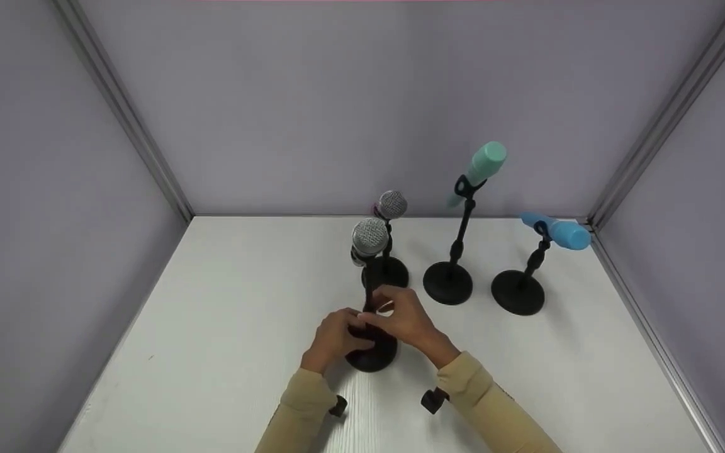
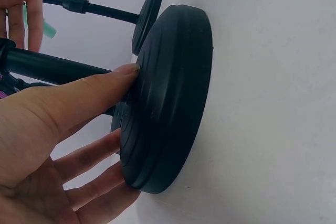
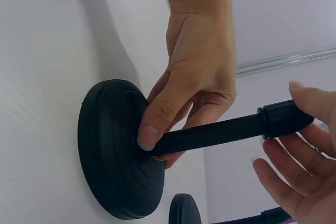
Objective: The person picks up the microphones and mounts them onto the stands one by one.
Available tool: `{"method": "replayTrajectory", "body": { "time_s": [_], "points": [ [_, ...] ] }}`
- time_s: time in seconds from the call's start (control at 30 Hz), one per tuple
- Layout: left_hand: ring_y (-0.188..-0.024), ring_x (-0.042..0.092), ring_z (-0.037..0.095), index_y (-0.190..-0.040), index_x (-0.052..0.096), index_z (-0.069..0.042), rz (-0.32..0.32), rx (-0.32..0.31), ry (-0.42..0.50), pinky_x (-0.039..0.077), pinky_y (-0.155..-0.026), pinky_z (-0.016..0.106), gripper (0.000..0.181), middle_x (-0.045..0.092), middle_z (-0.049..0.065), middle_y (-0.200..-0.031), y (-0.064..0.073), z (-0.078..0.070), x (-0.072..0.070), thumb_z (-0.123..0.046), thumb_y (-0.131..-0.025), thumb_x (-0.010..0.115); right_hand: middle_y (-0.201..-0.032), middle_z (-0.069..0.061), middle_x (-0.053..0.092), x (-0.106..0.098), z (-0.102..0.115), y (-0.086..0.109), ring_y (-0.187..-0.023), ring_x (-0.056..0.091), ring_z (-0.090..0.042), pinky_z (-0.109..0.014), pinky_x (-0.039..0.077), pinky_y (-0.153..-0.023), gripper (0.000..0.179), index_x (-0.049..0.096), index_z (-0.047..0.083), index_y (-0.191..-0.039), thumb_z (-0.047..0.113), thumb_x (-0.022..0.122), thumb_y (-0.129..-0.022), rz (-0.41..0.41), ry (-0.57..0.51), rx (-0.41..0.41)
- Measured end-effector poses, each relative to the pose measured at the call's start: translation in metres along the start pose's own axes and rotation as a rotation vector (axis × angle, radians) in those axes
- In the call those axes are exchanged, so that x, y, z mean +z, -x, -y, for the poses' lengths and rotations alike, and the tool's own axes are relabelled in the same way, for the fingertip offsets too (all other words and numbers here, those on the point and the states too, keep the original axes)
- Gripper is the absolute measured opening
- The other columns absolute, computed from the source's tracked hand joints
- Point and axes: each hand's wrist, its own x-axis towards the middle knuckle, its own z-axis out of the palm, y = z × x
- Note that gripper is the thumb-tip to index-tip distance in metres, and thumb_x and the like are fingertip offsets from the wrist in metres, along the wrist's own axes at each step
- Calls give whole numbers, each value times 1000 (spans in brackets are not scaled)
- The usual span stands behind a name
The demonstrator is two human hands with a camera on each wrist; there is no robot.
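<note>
A black microphone stand (image 1: 372, 360) stands in front of me, carrying a microphone with a silver mesh head (image 1: 370, 236). My left hand (image 1: 332, 340) grips the stand low down. In the left wrist view its thumb (image 2: 100, 95) presses on the round base (image 2: 181, 87) beside the pole, and its other fingers reach around the base's far side. Higher up, my right hand (image 1: 405, 318) pinches the collar (image 3: 283, 119) on the pole, with the thumb on one side and fingertips on the other.
Close behind stands another stand with a silver-headed microphone (image 1: 393, 204). To the right are a taller stand holding a mint-green microphone (image 1: 487, 160) and a stand with a blue microphone (image 1: 567, 234). Grey walls (image 1: 362, 107) enclose the white table (image 1: 243, 283).
</note>
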Motion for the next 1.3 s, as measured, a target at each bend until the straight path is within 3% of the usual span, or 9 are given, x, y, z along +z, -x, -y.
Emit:
{"method": "replayTrajectory", "body": {
  "time_s": [0.2,0.4,0.67,0.83,1.03,1.3],
  "points": [
    [-111,69,30,-94,83,-12,-3,28,3,56,-96,51,20,74,8,-119,1,0,-1,-19,-77,91,-94,-10,76,-1,-2,0,-88,76,-27,-53,63,-80,22,73,6,-98,23,83,-88,2,-20,-43],
    [-112,68,29,-95,83,-11,-2,17,1,56,-98,50,21,74,7,-119,0,0,0,-19,-77,91,-97,-11,75,-1,0,1,-91,76,-29,-53,62,-84,13,73,5,-100,14,79,-91,37,-18,-53],
    [-117,66,31,-98,83,-10,6,-20,4,54,-101,52,24,73,7,-122,0,1,2,-18,-77,91,-106,-11,74,0,4,2,-99,75,-26,-44,61,-93,13,71,-2,-106,1,71,-93,94,16,-52],
    [-118,66,31,-98,82,-9,12,-40,6,53,-102,52,24,73,7,-123,1,1,2,-18,-77,91,-110,-12,74,1,3,2,-102,74,-26,-42,60,-96,14,72,2,-109,2,69,-95,101,0,-67],
    [-114,67,29,-97,82,-12,8,-44,-2,54,-100,51,22,73,6,-121,1,0,2,-19,-78,91,-109,-11,75,2,3,2,-101,74,-24,-45,62,-93,25,71,7,-114,20,76,-94,43,6,-33],
    [-114,67,30,-96,83,-13,11,-36,12,55,-100,51,21,73,7,-121,2,1,2,-20,-78,91,-95,-10,76,4,4,3,-88,75,-24,-49,63,-80,25,72,6,-99,24,84,-87,-53,16,-12]
  ]
}}
